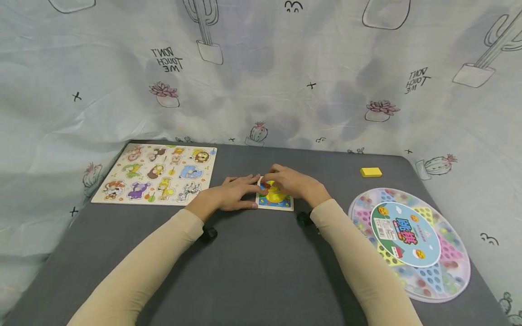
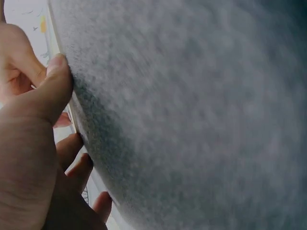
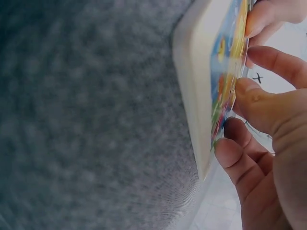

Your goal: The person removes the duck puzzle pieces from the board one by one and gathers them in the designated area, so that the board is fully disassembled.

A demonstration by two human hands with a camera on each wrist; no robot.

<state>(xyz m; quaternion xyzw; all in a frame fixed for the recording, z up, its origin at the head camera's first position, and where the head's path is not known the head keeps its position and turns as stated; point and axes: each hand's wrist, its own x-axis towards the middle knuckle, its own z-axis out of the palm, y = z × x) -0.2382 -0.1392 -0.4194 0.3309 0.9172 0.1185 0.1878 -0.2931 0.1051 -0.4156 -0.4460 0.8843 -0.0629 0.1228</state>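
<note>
A small square wooden puzzle (image 1: 281, 202) with a yellow duck picture on blue lies flat on the dark table. My left hand (image 1: 235, 194) rests at its left side, thumb at the lower left corner and a finger reaching over its face. In the left wrist view the left thumb (image 2: 58, 76) touches the pale board edge. My right hand (image 1: 294, 182) bends over the puzzle's upper part, fingertips on the picture. In the right wrist view the right thumb (image 3: 256, 98) and index finger are apart against the picture, with no separate piece seen between them.
A large wooden animal puzzle board (image 1: 142, 183) lies at the left, close to my left hand. Round game board (image 1: 432, 283) with a blue centre label lies at the right, near my right forearm. Behind it is a yellow block (image 1: 371, 172). A printed curtain (image 1: 277, 81) borders the table (image 1: 253, 271).
</note>
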